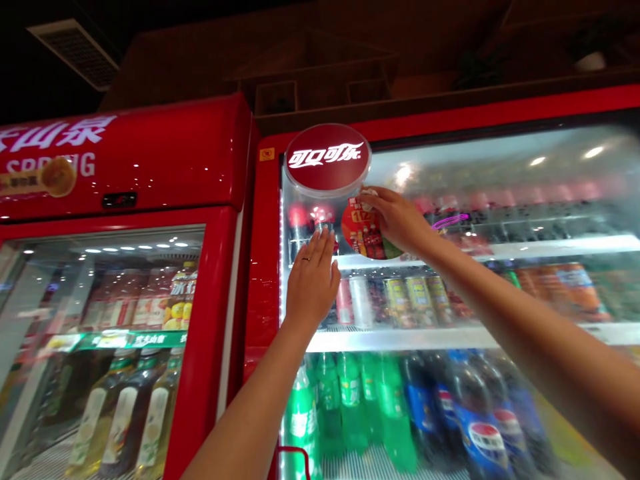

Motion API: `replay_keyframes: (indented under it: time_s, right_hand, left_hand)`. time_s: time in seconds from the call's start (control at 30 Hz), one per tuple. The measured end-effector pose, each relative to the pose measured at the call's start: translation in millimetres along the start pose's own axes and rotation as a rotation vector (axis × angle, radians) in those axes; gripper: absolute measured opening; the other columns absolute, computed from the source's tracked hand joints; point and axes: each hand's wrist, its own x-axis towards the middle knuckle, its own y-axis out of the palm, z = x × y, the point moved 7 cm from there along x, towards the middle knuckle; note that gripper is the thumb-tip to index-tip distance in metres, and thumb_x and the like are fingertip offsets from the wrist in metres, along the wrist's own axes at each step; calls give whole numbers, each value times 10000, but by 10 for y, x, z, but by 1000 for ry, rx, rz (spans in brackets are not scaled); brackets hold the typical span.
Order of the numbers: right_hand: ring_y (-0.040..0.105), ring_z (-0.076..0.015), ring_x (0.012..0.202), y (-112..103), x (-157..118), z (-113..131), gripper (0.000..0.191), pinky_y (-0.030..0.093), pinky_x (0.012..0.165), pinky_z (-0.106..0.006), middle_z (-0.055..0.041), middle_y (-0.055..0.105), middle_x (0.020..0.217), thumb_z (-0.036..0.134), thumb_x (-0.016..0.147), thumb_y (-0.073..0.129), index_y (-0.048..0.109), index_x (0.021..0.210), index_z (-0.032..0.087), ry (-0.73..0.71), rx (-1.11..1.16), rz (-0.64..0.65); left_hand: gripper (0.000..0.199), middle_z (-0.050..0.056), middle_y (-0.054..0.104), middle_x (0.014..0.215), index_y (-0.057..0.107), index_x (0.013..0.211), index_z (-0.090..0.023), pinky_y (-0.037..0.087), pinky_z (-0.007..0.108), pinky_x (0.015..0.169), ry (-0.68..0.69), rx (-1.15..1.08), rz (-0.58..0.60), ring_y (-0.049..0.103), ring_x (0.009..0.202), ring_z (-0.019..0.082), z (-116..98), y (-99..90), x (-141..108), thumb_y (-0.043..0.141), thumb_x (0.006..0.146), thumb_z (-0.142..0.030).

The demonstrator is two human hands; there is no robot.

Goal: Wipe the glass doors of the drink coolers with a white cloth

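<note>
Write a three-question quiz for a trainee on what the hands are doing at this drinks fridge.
1. True or false: the left hand lies flat on the glass door of the right fridge.
2. What does the right hand pinch? A) a can B) a small white wad at the round sticker C) a door handle
3. Fill in: the shelf level with the left hand holds rows of ____.

Key: 1 true; 2 B; 3 cans
</note>
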Motion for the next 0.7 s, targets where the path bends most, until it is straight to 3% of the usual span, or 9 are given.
replay_keyframes:
  time_s: [0.13,0.23,0.33,0.5,0.7]
  right_hand:
    - [607,-350,1471,111,10,172,763,502,1245,-569,-64,614,1626,-18,856,489,670,1527,297,-47,66,-8]
    - [596,-322,1487,136,-87,240,717,501,1246,-547,-40,623,1618,9,901,465,679,1512,317,-101,115,33]
    - [620,-315,1463,101,-135,210,663,514,1231,-537,-46,642,1599,33,919,459,711,1469,304,-100,114,40]
    - [625,-307,1456,120,-9,256,675,519,1221,-523,-56,658,1579,20,894,461,716,1459,290,-22,70,-18]
    - [631,-296,1449,228,-33,460,676,549,1183,-498,-74,647,1591,12,908,438,699,1477,270,-95,67,52]
  left_hand:
    - [647,81,350,1806,271,1740,-185,323,501,1393,14,-7,0,265,1696,245,2,4,-8,360,1098,-174]
    - [656,78,390,1788,266,1741,-206,336,523,1387,18,-36,-27,284,1690,250,5,-4,-21,375,1094,-173]
    - [637,80,411,1776,305,1724,-203,343,528,1384,23,-55,-41,299,1685,247,0,-10,-29,384,1093,-171]
    - [596,125,380,1781,397,1667,-106,337,497,1387,18,-60,-15,298,1685,246,-3,-18,-25,382,1072,-134]
    - [607,105,416,1769,413,1667,-138,347,490,1383,8,-102,1,314,1680,224,19,-27,-18,382,1062,-114]
